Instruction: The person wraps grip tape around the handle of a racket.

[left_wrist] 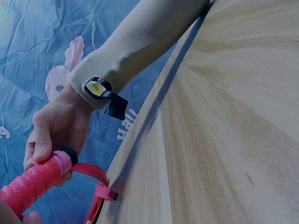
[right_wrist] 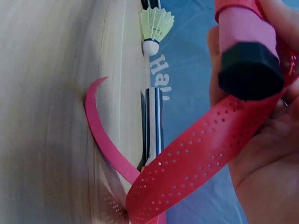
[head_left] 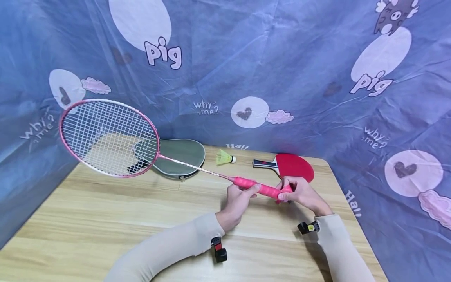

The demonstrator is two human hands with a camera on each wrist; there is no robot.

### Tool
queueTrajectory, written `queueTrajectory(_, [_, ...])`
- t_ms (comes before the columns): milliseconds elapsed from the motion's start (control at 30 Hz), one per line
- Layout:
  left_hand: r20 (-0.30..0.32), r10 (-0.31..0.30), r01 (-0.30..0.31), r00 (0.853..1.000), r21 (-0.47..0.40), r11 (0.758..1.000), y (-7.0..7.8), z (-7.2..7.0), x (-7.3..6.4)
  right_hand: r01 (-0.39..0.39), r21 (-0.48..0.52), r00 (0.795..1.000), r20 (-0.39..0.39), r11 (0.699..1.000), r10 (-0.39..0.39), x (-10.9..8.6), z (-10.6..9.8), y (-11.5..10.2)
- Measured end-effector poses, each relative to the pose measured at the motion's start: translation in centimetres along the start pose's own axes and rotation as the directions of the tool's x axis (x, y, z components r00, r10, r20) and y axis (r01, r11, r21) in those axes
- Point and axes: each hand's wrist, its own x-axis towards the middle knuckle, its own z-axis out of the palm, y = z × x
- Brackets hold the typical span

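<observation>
A badminton racket [head_left: 110,98] with a pink and white frame is held up over the table, its head toward the left. My left hand [head_left: 235,203] grips the upper part of its pink handle [head_left: 269,190], with the thumb along the top. At the handle's end, my right hand [head_left: 303,192] pinches the perforated pink grip tape [right_wrist: 187,163]. A length of this tape hangs loose from the handle and curls downward. In the right wrist view, the black butt cap [right_wrist: 251,72] and a paler pink band [right_wrist: 245,28] beside it are bare of tape.
Behind the hands lie a yellow shuttlecock [head_left: 223,157] and a red table tennis bat [head_left: 294,166]. A green bat case [head_left: 183,156] lies at the back left, partly behind the racket. Patterned blue cloth [head_left: 211,78] surrounds the wooden table [head_left: 141,211].
</observation>
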Motion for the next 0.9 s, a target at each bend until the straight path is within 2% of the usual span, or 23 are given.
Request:
queueTrajectory(367, [0.013, -0.002, 0.003, 1.0, -0.037, 0.999, 0.1, -0.2, -0.2, 0.004, 0.024, 0.993, 0.116, 1.0, -0.007, -0.1, -0.5, 0.6])
queueTrajectory(500, [0.05, -0.026, 0.032, 0.998, -0.114, 0.993, 0.1, -0.1, -0.2, -0.006, 0.052, 0.986, 0.168, 0.999, -0.003, -0.2, -0.6, 1.0])
queueTrajectory(633, [0.088, -0.031, 0.046, 0.996, -0.171, 0.984, 0.2, -0.1, -0.1, 0.017, 0.108, 0.975, 0.219, 0.994, -0.04, -0.2, -0.8, 1.5])
queueTrajectory(767, [0.121, -0.015, 0.033, 0.993, -0.153, 0.988, 0.3, -0.1, 0.0, 0.028, 0.16, 0.963, 0.262, 0.987, -0.069, -0.1, -1.1, 1.9])
queueTrajectory(900, [0.182, -0.009, 0.028, 0.983, -0.102, 0.994, 0.2, -0.3, 0.0, 0.053, 0.126, 0.954, 0.288, 0.991, -0.087, -0.1, -1.4, 2.2])
